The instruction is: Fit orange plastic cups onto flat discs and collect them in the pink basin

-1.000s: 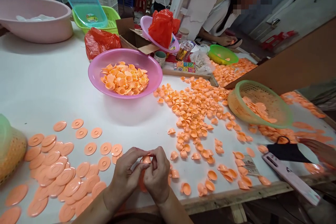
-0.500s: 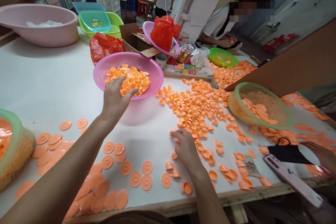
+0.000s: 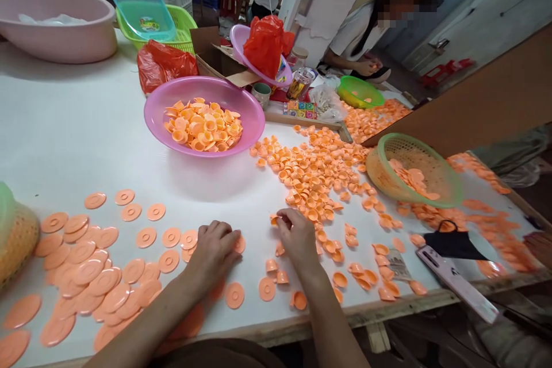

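Note:
My left hand [image 3: 213, 250] lies palm down over the flat orange discs at the table's front. Its fingers are bent and slightly apart, with the tips beside one orange disc [image 3: 240, 244]; I see no grip on it. In a pinch, my right hand [image 3: 298, 236] holds a small orange cup [image 3: 273, 219] just above the white table. Beyond that hand spreads a heap of small orange cups [image 3: 314, 167]. A pink bowl [image 3: 153, 121] behind my hands holds a pile of orange pieces, cups among them. Many loose discs [image 3: 88, 270] overlap at the left.
A green-rimmed basket [image 3: 451, 190] with discs stands at the right, another basket [image 3: 19, 241] at the left edge. A phone [image 3: 459, 284] and a black mask [image 3: 452, 243] lie near the right front edge. Another person [image 3: 353, 40] sits at the back right.
My left hand has come back from the pink bowl to the discs at the front. The right hand has stayed near the cups. The view has shifted slightly.

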`<state>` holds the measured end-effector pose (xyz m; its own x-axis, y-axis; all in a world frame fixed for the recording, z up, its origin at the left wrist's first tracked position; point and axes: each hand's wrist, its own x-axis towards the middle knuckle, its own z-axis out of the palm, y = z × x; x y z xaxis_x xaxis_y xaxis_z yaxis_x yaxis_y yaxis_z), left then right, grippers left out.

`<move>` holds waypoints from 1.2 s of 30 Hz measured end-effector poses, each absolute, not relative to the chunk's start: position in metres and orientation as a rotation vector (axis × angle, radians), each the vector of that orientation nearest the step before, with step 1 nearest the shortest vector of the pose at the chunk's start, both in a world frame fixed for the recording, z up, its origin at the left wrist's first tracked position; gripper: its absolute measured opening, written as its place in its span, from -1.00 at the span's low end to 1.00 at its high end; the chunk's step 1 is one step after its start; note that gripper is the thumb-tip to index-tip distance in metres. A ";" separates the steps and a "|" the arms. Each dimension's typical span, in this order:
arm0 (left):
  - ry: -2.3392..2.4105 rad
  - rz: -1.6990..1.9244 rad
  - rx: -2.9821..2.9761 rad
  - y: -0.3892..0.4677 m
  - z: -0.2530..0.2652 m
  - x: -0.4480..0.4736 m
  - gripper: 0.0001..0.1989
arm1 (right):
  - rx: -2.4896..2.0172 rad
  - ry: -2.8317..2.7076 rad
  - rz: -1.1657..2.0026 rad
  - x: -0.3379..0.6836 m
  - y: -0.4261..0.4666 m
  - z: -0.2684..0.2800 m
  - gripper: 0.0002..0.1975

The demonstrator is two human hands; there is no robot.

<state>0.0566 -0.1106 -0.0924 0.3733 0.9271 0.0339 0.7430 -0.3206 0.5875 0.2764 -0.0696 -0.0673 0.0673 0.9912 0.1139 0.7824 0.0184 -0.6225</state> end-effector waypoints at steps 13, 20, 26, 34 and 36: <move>1.429 0.683 1.985 -0.109 -0.111 0.055 -0.91 | -1.796 -1.632 1.032 0.203 -0.106 -0.085 -0.86; 1.429 0.593 2.017 -0.108 -0.104 0.052 -0.87 | -1.866 -1.458 1.217 0.217 -0.098 -0.087 -0.89; 1.463 0.560 2.002 -0.108 -0.102 0.055 -0.89 | -1.858 -1.593 1.075 0.210 -0.102 -0.082 -0.86; 1.469 0.514 1.658 -0.092 -0.084 0.051 -0.91 | -1.861 -1.769 0.928 0.203 -0.102 -0.080 -0.83; 1.571 0.451 1.592 -0.087 -0.078 0.058 -0.93 | -1.859 -1.784 0.926 0.205 -0.101 -0.080 -0.84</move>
